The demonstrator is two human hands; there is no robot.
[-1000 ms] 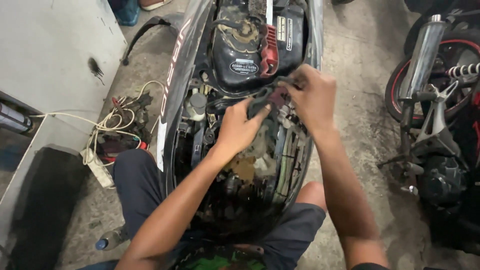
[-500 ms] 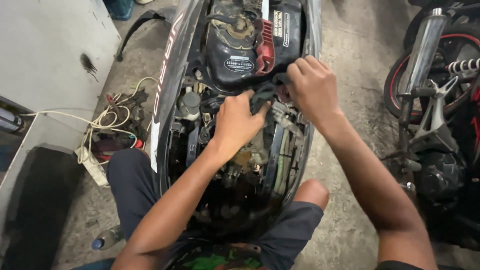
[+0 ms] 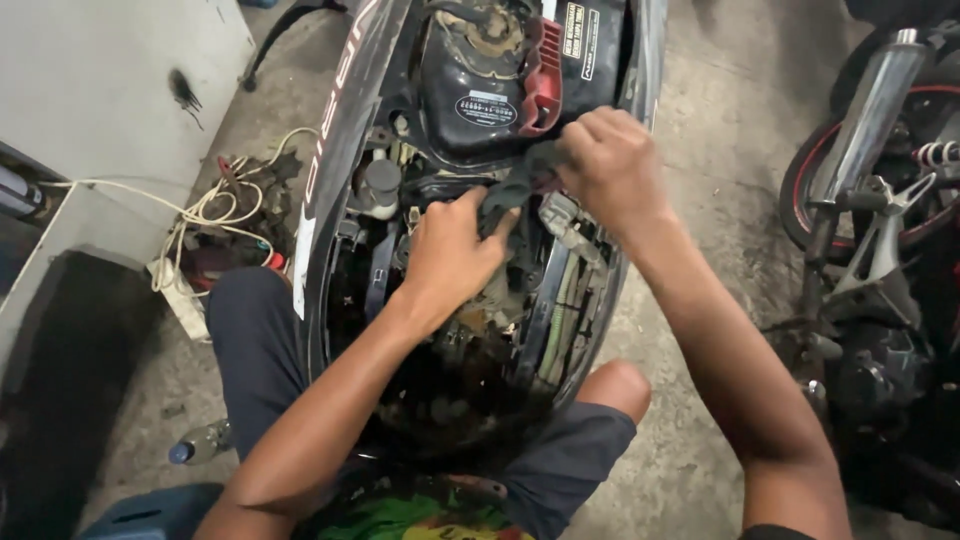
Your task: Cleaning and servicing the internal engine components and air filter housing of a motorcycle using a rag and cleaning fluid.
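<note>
I sit over an opened scooter [image 3: 345, 130] with its seat off, its black tank cover [image 3: 480, 90] and a red part [image 3: 540, 65] exposed. My left hand [image 3: 450, 255] reaches into the frame cavity, its fingers curled on a dark rubbery part [image 3: 510, 195]. My right hand [image 3: 610, 165] grips the same dark part from above, beside a grey connector block [image 3: 565, 220]. Most of that part is hidden by my fingers.
A white power strip with tangled cables [image 3: 200, 225] lies on the floor at left, by a grey cabinet [image 3: 90, 110]. A plastic bottle [image 3: 200, 445] lies near my knee. Another motorcycle with a chrome exhaust [image 3: 870, 120] stands at right.
Both hands stay on the dark part; the view has shifted closer, and my left hand has moved slightly right toward my right hand.
</note>
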